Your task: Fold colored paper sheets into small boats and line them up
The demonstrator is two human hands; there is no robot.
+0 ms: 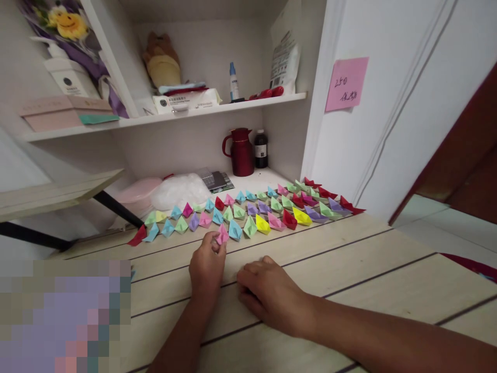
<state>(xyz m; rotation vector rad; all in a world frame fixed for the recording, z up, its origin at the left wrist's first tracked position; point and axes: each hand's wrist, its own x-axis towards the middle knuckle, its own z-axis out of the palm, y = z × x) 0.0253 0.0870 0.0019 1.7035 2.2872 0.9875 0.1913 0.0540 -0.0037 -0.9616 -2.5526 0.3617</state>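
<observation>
My left hand (207, 269) pinches a pink paper boat (222, 235) at the front row of folded boats. Just right of it is a light blue paper boat (235, 230), followed by a green boat (250, 227) and a yellow boat (263, 224). Several rows of coloured paper boats run across the back of the wooden table (373, 280). My right hand (272, 295) rests on the table, right of my left hand, with its fingers curled in. I see nothing in it, though its palm faces down.
Behind the boats stand a dark red jug (243, 153) and a dark bottle (261, 149). A white plastic bag (180, 191) lies at the back left. Above is a shelf (217, 110) with tissues and a spray bottle (233, 83). A raised wooden board (58, 194) is at left.
</observation>
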